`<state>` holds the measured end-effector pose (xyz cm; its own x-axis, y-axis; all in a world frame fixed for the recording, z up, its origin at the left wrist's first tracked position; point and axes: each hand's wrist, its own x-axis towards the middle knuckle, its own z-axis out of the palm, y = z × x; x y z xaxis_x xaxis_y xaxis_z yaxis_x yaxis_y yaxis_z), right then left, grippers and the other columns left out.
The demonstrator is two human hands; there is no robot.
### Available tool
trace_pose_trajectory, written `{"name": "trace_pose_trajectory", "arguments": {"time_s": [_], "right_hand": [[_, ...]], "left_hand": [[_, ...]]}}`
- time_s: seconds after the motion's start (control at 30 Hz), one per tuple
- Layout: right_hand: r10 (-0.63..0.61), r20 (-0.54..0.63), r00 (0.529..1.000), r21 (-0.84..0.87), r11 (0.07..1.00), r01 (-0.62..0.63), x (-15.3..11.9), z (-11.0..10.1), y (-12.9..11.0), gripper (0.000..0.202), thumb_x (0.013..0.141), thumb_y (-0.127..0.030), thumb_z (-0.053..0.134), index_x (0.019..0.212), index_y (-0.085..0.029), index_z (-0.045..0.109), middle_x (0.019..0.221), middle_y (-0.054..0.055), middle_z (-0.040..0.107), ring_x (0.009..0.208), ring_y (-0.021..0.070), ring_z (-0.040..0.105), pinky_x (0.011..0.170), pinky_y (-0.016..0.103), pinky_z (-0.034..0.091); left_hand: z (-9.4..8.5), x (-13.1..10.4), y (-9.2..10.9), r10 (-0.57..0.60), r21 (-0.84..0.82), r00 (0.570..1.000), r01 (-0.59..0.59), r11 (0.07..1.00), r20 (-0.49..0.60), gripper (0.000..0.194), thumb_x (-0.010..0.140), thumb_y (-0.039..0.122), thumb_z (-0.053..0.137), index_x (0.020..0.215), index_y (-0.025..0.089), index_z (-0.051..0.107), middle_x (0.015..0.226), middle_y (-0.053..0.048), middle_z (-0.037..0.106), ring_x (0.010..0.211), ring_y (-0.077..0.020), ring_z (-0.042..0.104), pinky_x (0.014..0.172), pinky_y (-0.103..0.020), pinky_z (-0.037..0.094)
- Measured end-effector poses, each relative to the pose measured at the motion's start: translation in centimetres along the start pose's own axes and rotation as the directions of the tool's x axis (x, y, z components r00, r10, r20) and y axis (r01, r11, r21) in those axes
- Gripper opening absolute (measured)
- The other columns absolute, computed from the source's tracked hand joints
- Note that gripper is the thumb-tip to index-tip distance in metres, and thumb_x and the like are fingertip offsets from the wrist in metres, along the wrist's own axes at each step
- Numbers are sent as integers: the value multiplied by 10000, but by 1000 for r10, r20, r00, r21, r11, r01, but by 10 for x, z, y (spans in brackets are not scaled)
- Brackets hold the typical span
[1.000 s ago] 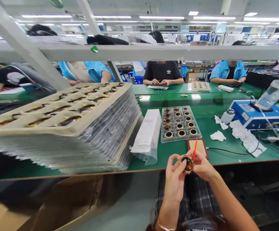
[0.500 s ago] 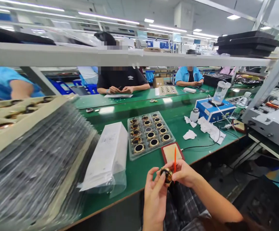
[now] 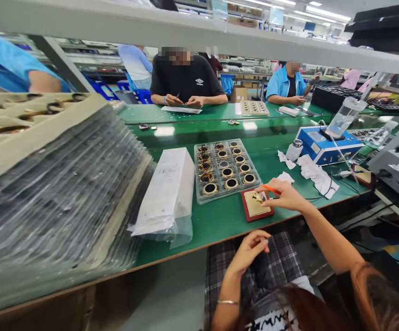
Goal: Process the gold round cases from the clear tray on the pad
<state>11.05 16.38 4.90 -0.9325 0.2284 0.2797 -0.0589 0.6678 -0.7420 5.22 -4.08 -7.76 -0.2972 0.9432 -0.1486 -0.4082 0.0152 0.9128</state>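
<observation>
My right hand (image 3: 285,195) is closed on a thin orange stick (image 3: 271,189) above the pale pad with a red-brown border (image 3: 252,210). At its fingertips, over the pad, shows a small shiny piece (image 3: 261,196), too small to name. My left hand (image 3: 249,253) hangs over my lap, just off the table edge, with fingers curled in; whatever they hold, if anything, is too small to make out. Beyond the pad lies a clear plastic tray (image 3: 201,199) with several round, dark-faced, gold-rimmed watch cases (image 3: 232,183).
At left rises a tall stack of plastic trays (image 3: 64,207), beside a white box in plastic wrap (image 3: 166,193). To the right are crumpled white tissues (image 3: 314,177), a small bottle (image 3: 294,151) and a blue device (image 3: 323,149) with cables. Co-workers sit across the green table (image 3: 175,138).
My hands have parted. The right has moved forward over the pad with the orange stick, now tilted nearly flat. The left has dropped toward my lap, and the watch case no longer shows in it.
</observation>
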Motion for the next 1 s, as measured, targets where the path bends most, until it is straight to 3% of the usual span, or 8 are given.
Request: {"name": "trace_pose_trajectory", "arguments": {"time_s": [0.1, 0.17, 0.23, 0.3, 0.43, 0.6, 1.0], "right_hand": [[-58, 152, 987, -164, 983, 83, 11, 6, 3, 356, 751, -377, 820, 1071, -233, 765, 840, 32, 728, 786, 194, 552, 762, 318, 427], [-53, 199, 979, -238, 966, 101, 15, 9, 4, 345, 762, -328, 817, 1087, -228, 756, 969, 46, 756, 823, 201, 582, 806, 331, 422], [-54, 240, 969, -281, 952, 123, 18, 10, 2, 404, 750, -269, 826, 1141, -235, 734, 1067, 50, 754, 860, 208, 607, 841, 341, 414], [-54, 288, 956, -314, 938, 147, 20, 9, -1, 450, 738, -226, 829, 1174, -249, 719, 1086, 46, 754, 869, 210, 618, 854, 346, 407], [-6, 325, 946, -389, 911, 139, 22, 6, -9, 356, 732, -205, 818, 1080, -218, 745, 1032, 50, 762, 814, 210, 594, 823, 354, 400], [23, 334, 942, -396, 911, 118, 24, 9, -10, 259, 724, -181, 819, 972, -197, 747, 992, 46, 760, 797, 202, 564, 817, 345, 394], [48, 259, 965, -416, 907, 66, 18, 16, 6, 368, 763, -237, 796, 1125, -214, 732, 1174, 79, 725, 870, 230, 531, 811, 370, 444]], "left_hand": [[-9, 6, -27, -102, 54, 987, 96, 994, 128, 558, 638, 605, 814, 935, 138, 739, 689, -40, 668, 676, -152, 597, 718, -288, 449], [-15, 12, -49, -166, 77, 975, 156, 985, 145, 603, 636, 632, 798, 975, 137, 734, 758, -60, 692, 711, -165, 613, 737, -303, 455], [-22, 21, -73, -216, 101, 972, 206, 973, 93, 608, 649, 655, 772, 976, 146, 711, 743, -44, 680, 688, -157, 600, 725, -303, 444], [-28, 32, -97, -251, 141, 968, 247, 959, 6, 507, 676, 609, 774, 860, 148, 671, 644, -2, 620, 634, -140, 564, 700, -297, 423], [-38, 48, -129, -287, 211, 955, 297, 931, -79, 344, 844, 469, 680, 738, 160, 571, 591, 42, 548, 585, -125, 527, 701, -307, 440], [-42, 51, -142, -296, 246, 951, 308, 919, -87, 311, 915, 417, 617, 753, 157, 561, 608, 46, 542, 577, -116, 527, 691, -299, 466], [-40, 52, -147, -292, 278, 951, 308, 910, -98, 290, 936, 385, 595, 763, 153, 571, 618, 47, 546, 596, -121, 544, 709, -306, 475]]}}
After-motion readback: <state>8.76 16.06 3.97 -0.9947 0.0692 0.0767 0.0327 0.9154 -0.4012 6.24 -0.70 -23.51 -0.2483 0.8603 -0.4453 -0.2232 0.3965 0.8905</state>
